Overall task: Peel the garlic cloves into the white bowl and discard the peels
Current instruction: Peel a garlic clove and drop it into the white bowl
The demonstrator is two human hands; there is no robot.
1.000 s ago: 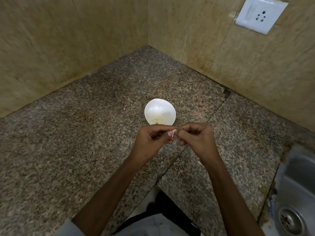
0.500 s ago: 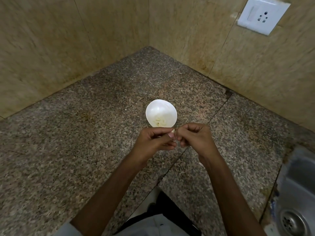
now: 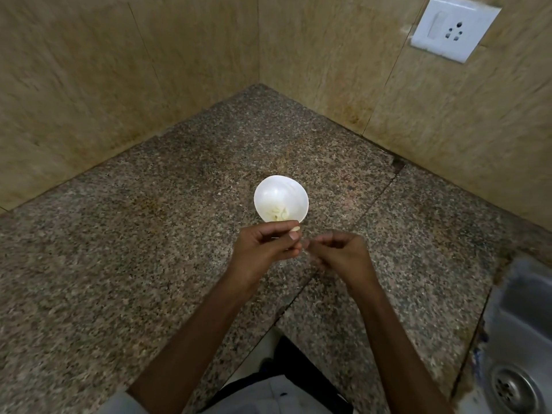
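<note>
Hands were pinched together a second ago; now the right hand (image 3: pixel 337 252) has pulled off sideways, fingers curled, too blurred to tell if it's got peel. Left hand (image 3: pixel 265 246) pinches the garlic clove (image 3: pixel 295 228) by the white bowl (image 3: pixel 263 189). I'd drop skin over the desk (image 3: pixel 149 264), not the bowl.

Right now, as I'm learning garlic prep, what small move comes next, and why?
Probably ease the left hand forward and drop the garlic clove into the white bowl: its exposed tip looks bare and sits at the near rim.
</note>
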